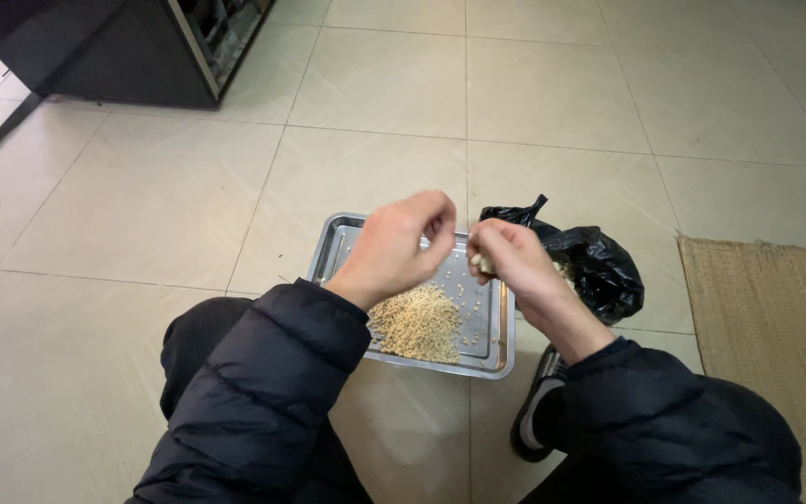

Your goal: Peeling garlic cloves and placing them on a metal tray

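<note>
A shiny metal tray [496, 355] lies on the tiled floor in front of me, with a heap of pale yellow kernels [417, 324] in its near part and a few loose ones scattered further back. My left hand [398, 241] hovers above the tray, fingers curled and pinched toward the other hand; I cannot make out anything in it. My right hand [506, 257] is closed around a small pale piece of corn [483, 264] that peeks out at the fingertips. Both hands almost touch above the tray's far right part.
A crumpled black plastic bag [599, 266] sits just right of the tray with pale contents showing. A woven straw mat [776, 336] lies at the right. A dark cabinet [114, 47] stands at the far left. My knees and a dark shoe [538, 411] frame the tray.
</note>
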